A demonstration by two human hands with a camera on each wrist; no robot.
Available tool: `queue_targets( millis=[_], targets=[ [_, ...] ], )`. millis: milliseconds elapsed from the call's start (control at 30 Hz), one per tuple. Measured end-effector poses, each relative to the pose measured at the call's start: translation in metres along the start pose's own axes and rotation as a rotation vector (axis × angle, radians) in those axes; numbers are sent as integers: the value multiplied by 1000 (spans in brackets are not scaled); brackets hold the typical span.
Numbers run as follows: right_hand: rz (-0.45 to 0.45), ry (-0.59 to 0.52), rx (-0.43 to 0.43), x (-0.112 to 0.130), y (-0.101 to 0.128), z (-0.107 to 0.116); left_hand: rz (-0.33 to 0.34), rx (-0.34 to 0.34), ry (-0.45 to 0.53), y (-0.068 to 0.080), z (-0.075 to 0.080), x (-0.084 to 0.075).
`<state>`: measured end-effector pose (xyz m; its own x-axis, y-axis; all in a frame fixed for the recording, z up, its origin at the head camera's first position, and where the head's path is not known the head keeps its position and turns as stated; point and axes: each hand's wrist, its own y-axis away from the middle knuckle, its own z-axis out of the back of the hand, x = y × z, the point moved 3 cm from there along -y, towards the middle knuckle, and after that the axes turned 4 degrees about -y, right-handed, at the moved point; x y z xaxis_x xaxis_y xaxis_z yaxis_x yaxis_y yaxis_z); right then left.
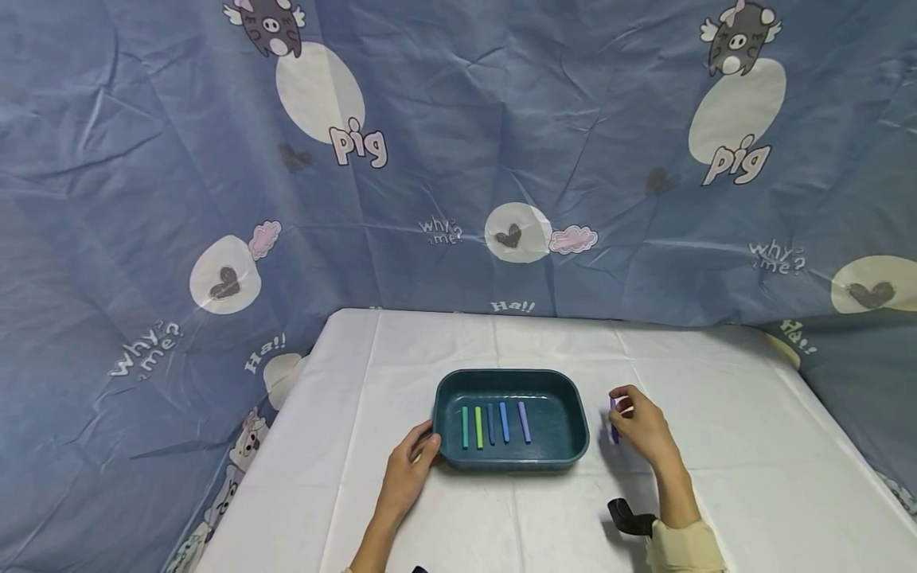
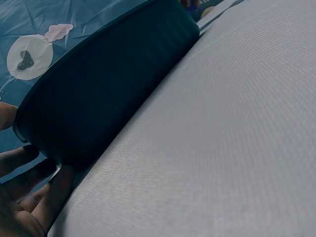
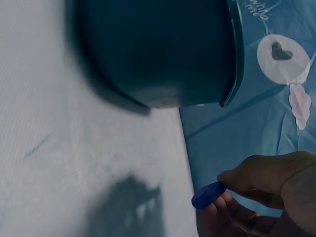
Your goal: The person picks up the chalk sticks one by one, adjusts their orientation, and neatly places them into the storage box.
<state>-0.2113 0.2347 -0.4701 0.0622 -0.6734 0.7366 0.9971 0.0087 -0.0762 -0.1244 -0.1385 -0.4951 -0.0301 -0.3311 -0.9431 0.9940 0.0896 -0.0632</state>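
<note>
A dark teal plastic bin (image 1: 552, 464) stands on the table, with several chalk-like sticks lying side by side in it, from a teal-green stick (image 1: 465, 427) and a yellow-green stick (image 1: 479, 427) to a lavender stick (image 1: 524, 422). My left hand (image 1: 411, 471) grips the bin's left front corner; in the left wrist view its thumb is at the rim and its fingers lie against the outer wall. To the right of the bin, my right hand (image 1: 642, 426) pinches a purple chalk-like stick (image 3: 208, 195) between thumb and fingers, over the table.
A white cloth (image 1: 738, 414) covers the table. Behind it hangs a blue curtain (image 1: 430, 159) with pig prints. A black strap-like piece (image 1: 630, 519) juts out by the right wrist, next to a cream sleeve (image 1: 686, 549).
</note>
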Motion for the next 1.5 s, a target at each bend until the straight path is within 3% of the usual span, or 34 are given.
queue_targets(
  millis=[900,1500],
  targets=[
    [140,-97,-18,34,-10,-18,6,-11,-39,1,0,0],
    [251,-153,-42,50,-11,-19,9,-16,-57,2,1,-2]
  ],
)
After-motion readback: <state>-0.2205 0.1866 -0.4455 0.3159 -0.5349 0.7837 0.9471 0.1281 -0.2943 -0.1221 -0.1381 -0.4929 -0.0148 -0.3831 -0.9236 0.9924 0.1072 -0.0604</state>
